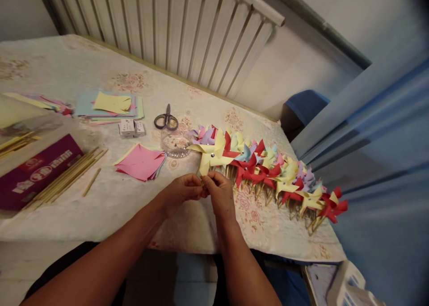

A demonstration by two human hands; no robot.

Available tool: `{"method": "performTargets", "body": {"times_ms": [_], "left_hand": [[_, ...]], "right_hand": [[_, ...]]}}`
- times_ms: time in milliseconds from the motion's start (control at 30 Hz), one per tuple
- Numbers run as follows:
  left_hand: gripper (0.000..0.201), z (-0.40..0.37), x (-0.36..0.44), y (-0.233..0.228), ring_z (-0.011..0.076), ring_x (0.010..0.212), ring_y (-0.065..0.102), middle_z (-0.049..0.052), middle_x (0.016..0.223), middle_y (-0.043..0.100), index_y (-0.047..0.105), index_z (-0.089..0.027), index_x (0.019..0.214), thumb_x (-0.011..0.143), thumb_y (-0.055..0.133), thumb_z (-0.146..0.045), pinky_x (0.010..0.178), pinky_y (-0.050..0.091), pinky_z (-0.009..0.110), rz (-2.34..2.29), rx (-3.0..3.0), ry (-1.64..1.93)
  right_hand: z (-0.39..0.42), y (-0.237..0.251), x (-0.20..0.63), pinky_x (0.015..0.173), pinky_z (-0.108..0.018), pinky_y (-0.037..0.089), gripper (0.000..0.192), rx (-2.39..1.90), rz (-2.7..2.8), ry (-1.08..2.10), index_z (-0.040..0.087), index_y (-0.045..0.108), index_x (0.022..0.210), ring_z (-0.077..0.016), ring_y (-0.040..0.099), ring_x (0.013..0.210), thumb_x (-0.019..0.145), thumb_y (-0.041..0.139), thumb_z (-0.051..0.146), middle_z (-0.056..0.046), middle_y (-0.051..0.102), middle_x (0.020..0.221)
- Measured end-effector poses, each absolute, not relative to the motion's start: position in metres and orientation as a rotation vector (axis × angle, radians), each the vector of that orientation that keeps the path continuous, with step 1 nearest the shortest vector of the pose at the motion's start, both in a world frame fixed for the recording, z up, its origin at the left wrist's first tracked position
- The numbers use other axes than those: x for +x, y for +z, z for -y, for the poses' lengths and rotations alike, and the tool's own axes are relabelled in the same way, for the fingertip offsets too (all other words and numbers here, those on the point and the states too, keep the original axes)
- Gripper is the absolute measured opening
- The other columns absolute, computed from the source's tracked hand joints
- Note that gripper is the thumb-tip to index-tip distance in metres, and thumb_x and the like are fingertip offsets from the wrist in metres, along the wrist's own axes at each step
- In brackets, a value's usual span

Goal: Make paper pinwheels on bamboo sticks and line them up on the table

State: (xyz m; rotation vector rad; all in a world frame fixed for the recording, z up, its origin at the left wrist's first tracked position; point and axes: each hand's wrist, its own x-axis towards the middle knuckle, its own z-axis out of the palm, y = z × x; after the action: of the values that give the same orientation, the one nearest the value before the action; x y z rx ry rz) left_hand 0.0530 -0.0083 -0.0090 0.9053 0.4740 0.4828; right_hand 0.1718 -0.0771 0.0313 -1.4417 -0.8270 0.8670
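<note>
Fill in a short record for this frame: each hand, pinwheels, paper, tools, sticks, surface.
Left hand: fingertips against the right hand's
Right hand: fingertips beside the lowest blade of a yellow pinwheel
Item between fingers: mostly hidden
Other pinwheels: clustered rightward, several colours
Paper: pink-topped stack
Tools: scissors
Sticks: bundle beside purple box
Surface: flowered tablecloth
</note>
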Motion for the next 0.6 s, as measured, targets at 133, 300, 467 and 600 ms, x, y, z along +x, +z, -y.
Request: {"method": "performTargets", "body": {"times_ms": [133,300,467,600], "left_hand": [[0.023,0.0,0.047,-0.004,0.0126,0.07,0.057,0.003,0.076,0.067,0.064,-0.014,0.077,0.067,0.082,-0.026,0.068,0.04,0.025,-0.568,0.995,0.533],[0.032,-0.009,0.044,0.0,0.0115,0.068,0.056,0.001,0.074,0.063,0.065,-0.014,0.077,0.07,0.083,-0.039,0.067,0.045,0.024,-0.523,0.767,0.695],[0.033,-0.01,0.048,0.006,0.015,0.072,0.059,0.005,0.081,0.066,0.069,-0.015,0.081,0.071,0.082,-0.043,0.069,0.05,0.028,-0.362,0.692,0.755],[0.033,-0.009,0.049,0.009,0.0171,0.073,0.06,0.005,0.08,0.065,0.069,-0.014,0.082,0.072,0.081,-0.042,0.068,0.05,0.029,-0.304,0.684,0.752]], "right_hand": [[0.079,0.033,0.176,0.051,-0.022,0.035,0.018,-1.465,0.897,0.796,0.018,0.063,0.067,-0.0088,0.046,0.052,0.078,0.064,0.033,0.005,0.055,0.056],[0.079,0.03,0.176,0.049,-0.022,0.033,0.02,-1.463,0.905,0.896,0.018,0.065,0.069,-0.0086,0.043,0.047,0.078,0.066,0.036,0.006,0.054,0.052],[0.077,0.026,0.172,0.048,-0.022,0.033,0.02,-1.448,0.92,0.985,0.018,0.066,0.069,-0.0085,0.046,0.047,0.077,0.068,0.036,0.005,0.057,0.054],[0.075,0.023,0.169,0.047,-0.022,0.034,0.019,-1.453,0.934,1.008,0.018,0.068,0.072,-0.0088,0.047,0.047,0.076,0.068,0.037,0.004,0.059,0.056]]}}
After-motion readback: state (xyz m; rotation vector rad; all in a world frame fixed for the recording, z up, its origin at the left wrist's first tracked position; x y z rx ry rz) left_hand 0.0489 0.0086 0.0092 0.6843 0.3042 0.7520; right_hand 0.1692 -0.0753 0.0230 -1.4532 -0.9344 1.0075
